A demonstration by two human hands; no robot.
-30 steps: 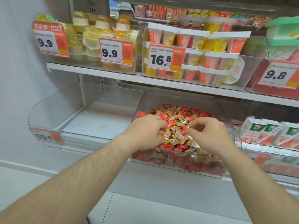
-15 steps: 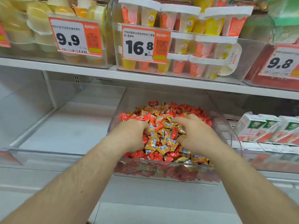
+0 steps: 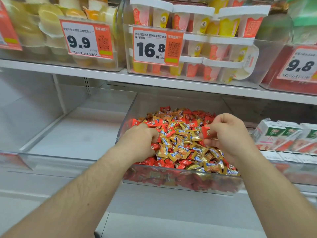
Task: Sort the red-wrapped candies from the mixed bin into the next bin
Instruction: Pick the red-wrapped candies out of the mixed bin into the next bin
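Lower shelf, centre: a clear mixed bin is sitting heaped with red-wrapped candies and gold-wrapped candies, the gold ones clustering in the middle of the heap and the red ones lying mostly round the edges and against the front wall. The left hand is resting knuckles-up on the left side of the heap with its fingers curling down into the wrappers; what they are gripping, if anything, I cannot tell. The right hand is hovering over the right side, fingers curled, pinching one red candy between thumb and fingertips just above the pile. Immediately left of the mixed bin, touching its side wall, a second clear bin is showing a bare white floor. Right of the mixed bin, small white cartons with green and red print are lying in a row. Upper shelf: clear boxes of pudding cups are carrying price tags reading 9.9, 16.8 and 9.8.
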